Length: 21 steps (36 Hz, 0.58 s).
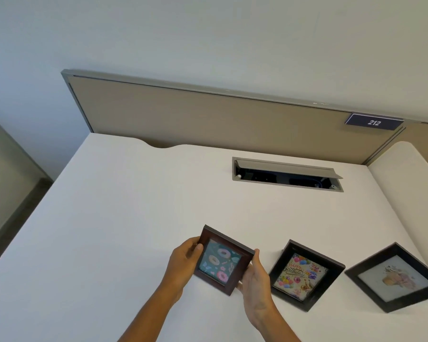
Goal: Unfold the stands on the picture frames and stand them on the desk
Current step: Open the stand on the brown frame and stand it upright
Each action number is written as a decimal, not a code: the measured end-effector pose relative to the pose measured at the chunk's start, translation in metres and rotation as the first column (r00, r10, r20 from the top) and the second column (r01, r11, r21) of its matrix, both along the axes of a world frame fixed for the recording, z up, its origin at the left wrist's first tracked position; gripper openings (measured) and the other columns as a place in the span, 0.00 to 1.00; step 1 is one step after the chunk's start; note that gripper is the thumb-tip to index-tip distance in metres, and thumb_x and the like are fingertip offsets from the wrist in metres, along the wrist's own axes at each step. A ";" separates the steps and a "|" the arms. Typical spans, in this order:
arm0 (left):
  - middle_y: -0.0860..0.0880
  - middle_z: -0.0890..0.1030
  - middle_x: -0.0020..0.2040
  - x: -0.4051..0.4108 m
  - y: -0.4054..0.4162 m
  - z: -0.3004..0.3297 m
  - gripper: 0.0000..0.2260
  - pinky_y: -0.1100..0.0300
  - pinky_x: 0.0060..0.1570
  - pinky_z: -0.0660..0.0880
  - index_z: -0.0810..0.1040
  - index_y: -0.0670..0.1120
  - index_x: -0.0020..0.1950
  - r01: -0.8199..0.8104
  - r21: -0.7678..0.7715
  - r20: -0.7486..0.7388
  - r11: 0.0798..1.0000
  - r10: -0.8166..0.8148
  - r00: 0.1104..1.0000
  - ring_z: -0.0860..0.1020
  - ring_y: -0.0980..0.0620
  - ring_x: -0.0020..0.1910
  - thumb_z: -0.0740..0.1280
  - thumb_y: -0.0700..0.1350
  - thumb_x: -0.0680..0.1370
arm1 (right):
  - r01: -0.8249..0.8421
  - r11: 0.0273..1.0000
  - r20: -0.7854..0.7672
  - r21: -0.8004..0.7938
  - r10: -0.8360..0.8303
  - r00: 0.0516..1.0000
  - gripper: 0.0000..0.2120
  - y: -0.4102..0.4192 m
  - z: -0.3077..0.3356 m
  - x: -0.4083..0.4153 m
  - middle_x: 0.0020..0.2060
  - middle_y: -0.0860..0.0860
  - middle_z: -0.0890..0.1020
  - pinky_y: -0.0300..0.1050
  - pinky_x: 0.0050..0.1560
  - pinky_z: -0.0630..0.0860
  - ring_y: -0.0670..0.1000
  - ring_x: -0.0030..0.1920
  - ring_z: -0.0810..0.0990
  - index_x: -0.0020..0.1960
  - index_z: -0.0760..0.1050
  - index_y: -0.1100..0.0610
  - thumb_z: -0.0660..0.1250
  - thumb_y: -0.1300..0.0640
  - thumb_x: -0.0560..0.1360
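Observation:
A small dark brown frame with a doughnut picture [221,261] is held over the white desk [124,218], its picture facing me. My left hand [183,262] grips its left edge and my right hand [255,280] grips its right and lower edge. Its back and stand are hidden. To the right a black frame with a "Happy Birthday" picture [304,274] stands tilted on the desk. Further right a black frame with a pale flower picture [395,277] also stands tilted, near the desk's right edge.
An open grey cable hatch [286,175] is set into the desk behind the frames. A beige partition panel [208,117] with a "212" sign [374,122] runs along the desk's far edge. The floor lies to the left.

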State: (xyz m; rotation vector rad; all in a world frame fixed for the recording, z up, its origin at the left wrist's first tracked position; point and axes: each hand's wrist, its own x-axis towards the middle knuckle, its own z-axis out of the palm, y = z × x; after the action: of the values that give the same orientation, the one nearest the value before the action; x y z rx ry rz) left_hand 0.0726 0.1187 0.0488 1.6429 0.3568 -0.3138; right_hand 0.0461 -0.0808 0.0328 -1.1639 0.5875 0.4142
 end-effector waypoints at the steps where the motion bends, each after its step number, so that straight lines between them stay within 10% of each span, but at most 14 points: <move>1: 0.53 0.86 0.59 0.001 0.003 0.000 0.13 0.68 0.44 0.82 0.78 0.51 0.68 -0.006 0.003 0.003 1.000 0.006 1.000 0.84 0.53 0.58 0.63 0.51 0.85 | -0.006 1.000 0.001 -0.004 0.006 1.000 0.39 0.002 0.001 0.003 0.65 0.50 0.89 0.62 0.77 0.72 0.51 0.63 0.88 0.73 0.81 0.48 0.55 0.23 0.78; 21: 0.71 0.85 0.47 0.089 0.121 0.027 0.08 0.78 0.36 0.76 0.79 0.63 0.53 -0.342 0.022 0.119 0.939 0.337 0.934 0.81 0.75 0.49 0.64 0.61 0.77 | -0.353 0.927 0.082 -0.127 0.364 0.928 0.39 0.123 0.045 0.178 0.64 0.51 0.89 0.58 0.70 0.76 0.53 0.64 0.88 0.69 0.85 0.46 0.52 0.22 0.78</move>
State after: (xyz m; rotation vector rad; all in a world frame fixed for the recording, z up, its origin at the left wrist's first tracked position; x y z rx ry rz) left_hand 0.1615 0.2394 0.0756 1.5987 0.5551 0.0494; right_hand 0.2240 0.0421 0.0776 -1.3966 0.3055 0.6355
